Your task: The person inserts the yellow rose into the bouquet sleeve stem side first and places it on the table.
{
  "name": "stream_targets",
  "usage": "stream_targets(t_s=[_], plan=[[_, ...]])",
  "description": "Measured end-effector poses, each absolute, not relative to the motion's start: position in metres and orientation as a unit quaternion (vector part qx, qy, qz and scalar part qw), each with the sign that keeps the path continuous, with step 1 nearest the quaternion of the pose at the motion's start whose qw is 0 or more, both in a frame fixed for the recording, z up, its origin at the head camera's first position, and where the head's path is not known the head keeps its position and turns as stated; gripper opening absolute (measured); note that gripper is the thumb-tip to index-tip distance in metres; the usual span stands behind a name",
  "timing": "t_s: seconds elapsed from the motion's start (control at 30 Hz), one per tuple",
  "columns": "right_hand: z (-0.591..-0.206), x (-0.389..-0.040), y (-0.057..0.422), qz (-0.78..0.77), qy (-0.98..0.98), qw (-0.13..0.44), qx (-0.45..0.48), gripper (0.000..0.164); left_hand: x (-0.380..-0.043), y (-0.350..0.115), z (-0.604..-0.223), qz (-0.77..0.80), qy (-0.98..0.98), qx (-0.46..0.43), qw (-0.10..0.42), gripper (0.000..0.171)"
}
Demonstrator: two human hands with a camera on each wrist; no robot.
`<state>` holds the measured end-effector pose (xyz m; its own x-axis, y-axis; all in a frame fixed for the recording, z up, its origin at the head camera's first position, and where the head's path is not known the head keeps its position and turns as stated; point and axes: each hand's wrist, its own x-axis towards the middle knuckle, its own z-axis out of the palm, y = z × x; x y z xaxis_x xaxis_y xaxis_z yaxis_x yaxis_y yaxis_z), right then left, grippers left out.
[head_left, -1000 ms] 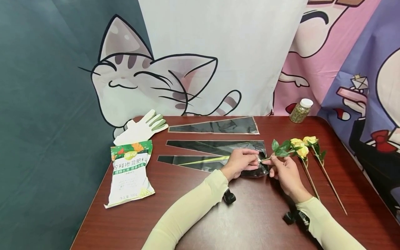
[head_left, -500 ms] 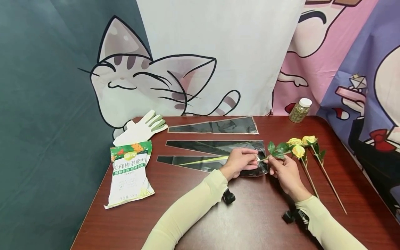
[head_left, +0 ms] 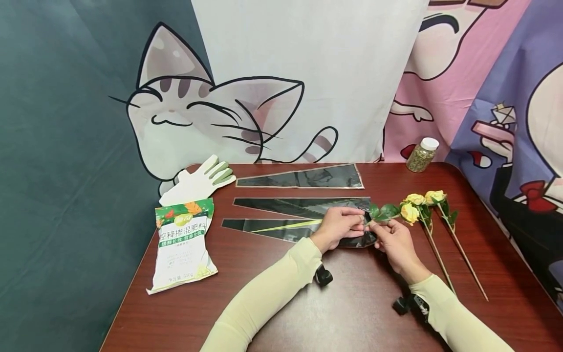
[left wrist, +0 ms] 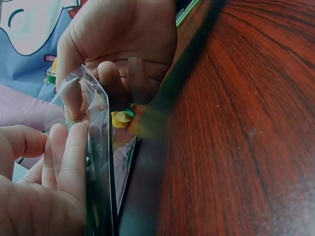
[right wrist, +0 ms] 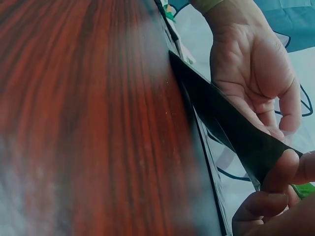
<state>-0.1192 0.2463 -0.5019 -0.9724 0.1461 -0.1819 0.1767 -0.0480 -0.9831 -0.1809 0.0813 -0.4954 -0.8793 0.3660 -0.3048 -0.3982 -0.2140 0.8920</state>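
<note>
My left hand (head_left: 339, 227) pinches the mouth of the nearest flower sleeve (head_left: 281, 233), a long tapered bag of clear and black film with a yellow strip visible along it. In the left wrist view, the clear film (left wrist: 101, 132) stands raised beside both hands' fingertips. My right hand (head_left: 398, 244) pinches the stem of a yellow rose (head_left: 410, 213) right at that mouth. Its green leaves (head_left: 387, 212) and bloom point right, outside the sleeve, while the lower stem is hidden by film and fingers. The right wrist view shows the sleeve's dark underside (right wrist: 231, 123) lifted off the table.
Two more yellow roses (head_left: 435, 196) lie on the right, stems toward me. Behind the worked sleeve lie a second sleeve (head_left: 303, 206) and a third sleeve (head_left: 308, 177). A fertilizer bag (head_left: 184, 249) and white glove (head_left: 198, 183) lie left; a lidded jar (head_left: 422, 155) stands back right.
My right hand has moved slightly left, carrying the rose deeper into the sleeve's mouth; its leaves and bloom are now closer to my left hand. My left hand has stayed nearly still.
</note>
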Motion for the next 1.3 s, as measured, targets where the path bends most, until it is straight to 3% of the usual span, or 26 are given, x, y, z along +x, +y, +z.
stream_targets(t_s=[0.4,0.57,0.93,1.13,1.3], plan=[[-0.5014,-0.1185,0.2445,-0.734,0.668,-0.008,0.121,0.026,-0.1824,0.0778,-0.494,0.78,0.576,-0.015,0.243,0.023],[-0.5005,-0.1192,0.2452,-0.757,0.635,-0.042,0.148,0.029,-0.1821,0.0757,-0.4949,0.78,0.574,-0.015,0.248,0.024],[-0.496,-0.1211,0.2491,-0.795,0.576,-0.085,0.172,0.013,-0.1827,0.0789,-0.495,0.775,0.584,-0.014,0.242,0.023],[-0.4975,-0.1195,0.2527,-0.803,0.568,-0.07,0.166,0.005,-0.1827,0.0811,-0.493,0.773,0.587,-0.009,0.242,0.022],[-0.499,-0.1172,0.2539,-0.791,0.586,-0.049,0.171,0.01,-0.1827,0.0822,-0.4912,0.771,0.588,-0.01,0.243,0.022]])
